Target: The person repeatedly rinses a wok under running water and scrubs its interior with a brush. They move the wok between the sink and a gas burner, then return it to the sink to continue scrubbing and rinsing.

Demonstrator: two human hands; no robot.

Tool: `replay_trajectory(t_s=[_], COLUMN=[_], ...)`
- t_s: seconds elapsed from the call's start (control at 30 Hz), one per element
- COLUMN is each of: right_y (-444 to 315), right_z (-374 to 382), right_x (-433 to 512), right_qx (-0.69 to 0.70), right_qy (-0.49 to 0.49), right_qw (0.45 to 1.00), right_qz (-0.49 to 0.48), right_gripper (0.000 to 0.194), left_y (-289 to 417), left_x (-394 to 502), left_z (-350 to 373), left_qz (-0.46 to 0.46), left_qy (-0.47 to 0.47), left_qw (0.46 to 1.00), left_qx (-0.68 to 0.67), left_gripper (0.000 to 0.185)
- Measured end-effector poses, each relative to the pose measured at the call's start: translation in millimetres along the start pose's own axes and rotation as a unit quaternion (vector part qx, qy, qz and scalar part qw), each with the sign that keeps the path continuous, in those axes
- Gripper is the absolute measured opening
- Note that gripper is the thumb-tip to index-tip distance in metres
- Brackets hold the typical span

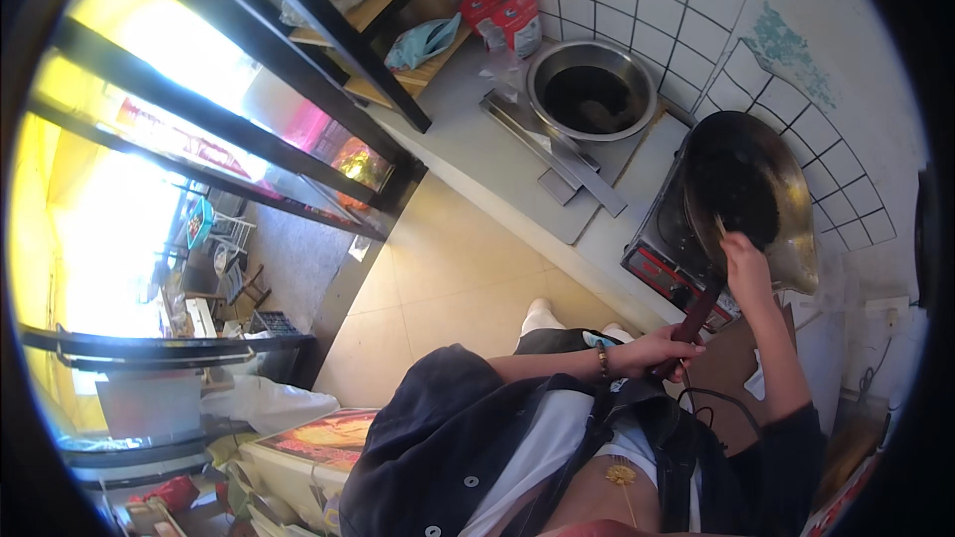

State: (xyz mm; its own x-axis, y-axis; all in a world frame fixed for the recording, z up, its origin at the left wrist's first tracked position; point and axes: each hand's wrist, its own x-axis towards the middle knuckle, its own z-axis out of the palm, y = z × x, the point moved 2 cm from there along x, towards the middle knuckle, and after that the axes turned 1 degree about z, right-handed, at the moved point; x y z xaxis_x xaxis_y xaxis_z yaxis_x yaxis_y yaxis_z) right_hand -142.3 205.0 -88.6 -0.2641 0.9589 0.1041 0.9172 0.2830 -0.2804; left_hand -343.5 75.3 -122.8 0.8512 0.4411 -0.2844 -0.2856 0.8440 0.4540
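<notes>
A deep metal wok (792,201) with dark contents sits tilted over a tabletop burner (649,239). My left hand (664,350), with a beaded bracelet at the wrist, grips the wok's dark handle (700,317). Over the near side of the wok, my right hand (742,257) pinches a thin, light-coloured stick-like tool (721,227) that reaches towards the dark contents; its far end is hard to make out. On the counter beyond the burner stands a steel bowl (645,82) holding a dark substance with liquid or a sheen in it.
Flat metal strips (589,179) lie on the counter (485,156) beside the bowl. Red packages (518,19) stand against the tiled wall. A dark-framed shelf (358,37) holds a light-blue bag (425,43). A cable (735,406) hangs near the burner, by brown cardboard.
</notes>
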Motion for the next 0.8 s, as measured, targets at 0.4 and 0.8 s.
replay_trajectory(t_s=[0.4,0.8], right_y=[-1.2,4.4], right_z=[7.9,-6.2], right_x=[5.3,1.2], right_qx=[-0.023,-0.01], right_qy=[0.006,-0.002], right_qw=[0.995,1.0], right_qz=[-0.094,0.005], right_gripper=[0.022,0.017], left_y=[2.1,12.4], left_x=[-1.2,-1.3], left_z=[0.7,4.7], left_qz=[0.0,-0.042], left_qy=[0.02,0.042], left_qw=[0.998,0.998], left_qx=[0.051,0.035], left_gripper=[0.032,0.031])
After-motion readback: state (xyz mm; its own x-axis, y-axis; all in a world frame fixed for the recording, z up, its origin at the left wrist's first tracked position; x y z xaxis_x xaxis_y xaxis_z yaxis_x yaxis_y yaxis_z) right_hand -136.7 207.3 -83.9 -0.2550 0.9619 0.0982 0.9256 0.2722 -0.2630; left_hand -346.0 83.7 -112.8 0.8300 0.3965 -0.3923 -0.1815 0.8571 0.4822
